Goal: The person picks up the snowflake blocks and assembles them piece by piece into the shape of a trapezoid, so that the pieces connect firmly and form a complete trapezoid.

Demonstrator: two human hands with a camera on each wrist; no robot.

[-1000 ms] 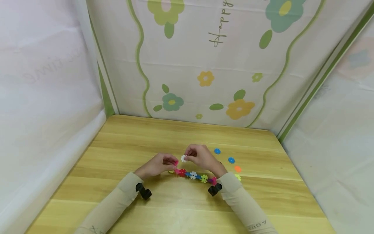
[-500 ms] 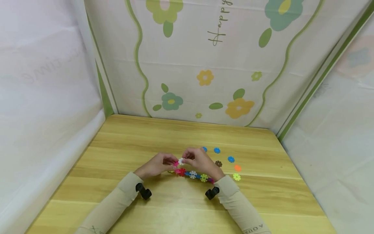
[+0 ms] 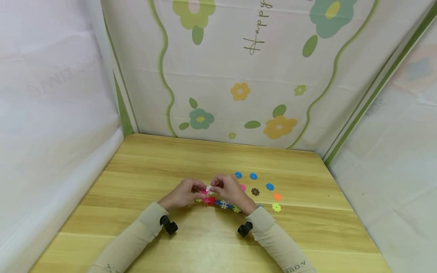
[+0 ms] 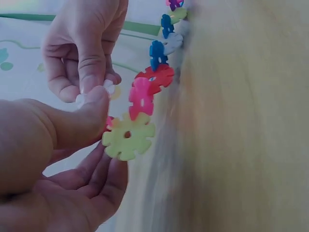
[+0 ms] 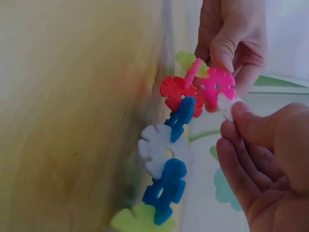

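My left hand [image 3: 186, 194] pinches a pink snowflake disc [image 5: 218, 84] at one end of a chain of notched plastic snowflake discs. Between the right thumb and fingers, my right hand [image 3: 229, 189] pinches a white snowflake disc [image 5: 225, 106], its edge right at the pink one's rim. From the left hand, the chain runs through a yellow-green disc [image 4: 128, 137], another pink disc [image 4: 141, 98], a red disc [image 4: 157, 78], then blue, white and more discs toward the right forearm. In the head view, the right hand and wrist hide the chain's far end.
Loose snowflake discs lie right of the hands on the wooden table [image 3: 153, 159]: blue discs [image 3: 253, 176], a brown disc [image 3: 255, 192], an orange disc [image 3: 277, 196], a yellow-green disc [image 3: 276, 207] and a partly hidden pink one [image 3: 243, 187]. A flowered cloth [image 3: 211, 68] rises behind the table.
My right hand has moved left and slightly down, bringing the white snowflake disc against the pink one. Loose discs hidden behind the right hand now show. The left hand stays almost still.
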